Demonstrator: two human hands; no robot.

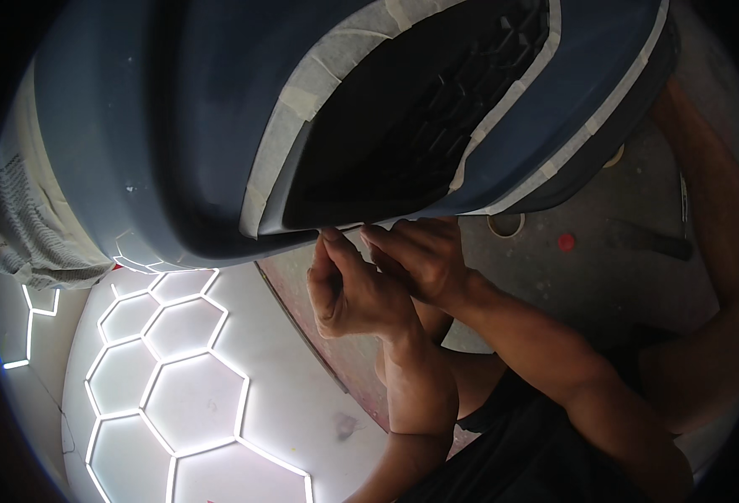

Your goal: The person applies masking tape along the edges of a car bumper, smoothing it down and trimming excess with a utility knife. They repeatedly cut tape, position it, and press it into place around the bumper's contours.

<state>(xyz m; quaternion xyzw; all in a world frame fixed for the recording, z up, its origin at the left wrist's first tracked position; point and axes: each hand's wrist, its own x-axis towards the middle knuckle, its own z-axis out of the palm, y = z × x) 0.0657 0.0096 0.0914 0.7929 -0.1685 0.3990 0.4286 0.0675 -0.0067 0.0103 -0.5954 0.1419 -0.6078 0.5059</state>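
A dark blue-grey car bumper (210, 109) fills the upper view, with a black honeycomb grille (437, 109) set in it. Pale masking tape (302, 99) runs in short overlapping pieces around the grille opening. At the opening's lower edge, my left hand (357, 293) has thumb and finger pinched together. Close beside it on the right, my right hand (424, 260) is also pinched, its fingers curled. A thin pale strip of masking tape shows between the two sets of fingertips, against the edge; the fingers hide most of it.
Printed masking paper (38, 226) covers the part at the far left. Bright hexagonal light tubes (193, 356) show on a glossy pale surface below. On the grey floor (546, 285) lie a tape roll (506, 225) and a small red round thing (566, 242). A bare limb (713, 193) is at right.
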